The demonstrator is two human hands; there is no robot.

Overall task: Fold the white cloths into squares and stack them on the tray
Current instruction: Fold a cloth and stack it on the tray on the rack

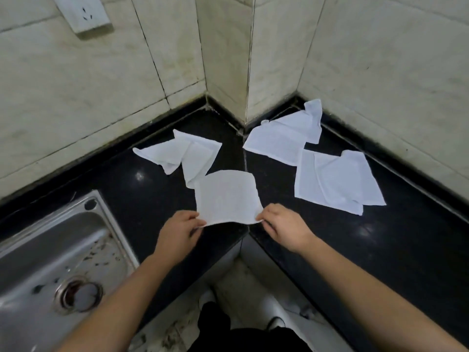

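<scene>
I hold a white cloth (227,196) spread out above the corner of the black counter (142,196). My left hand (179,232) pinches its near left corner and my right hand (285,224) pinches its near right corner. A crumpled white cloth (182,154) lies on the counter behind it to the left. Two more white cloths lie flat to the right: one (281,135) near the wall corner, the other (332,181) nearer me and overlapping it. No tray is in view.
A steel sink (50,252) with a round drain (78,295) is set into the counter at the lower left. Tiled walls (228,47) close the counter at the back, with a wall socket (82,13) at the upper left. The floor shows below the counter's inner corner.
</scene>
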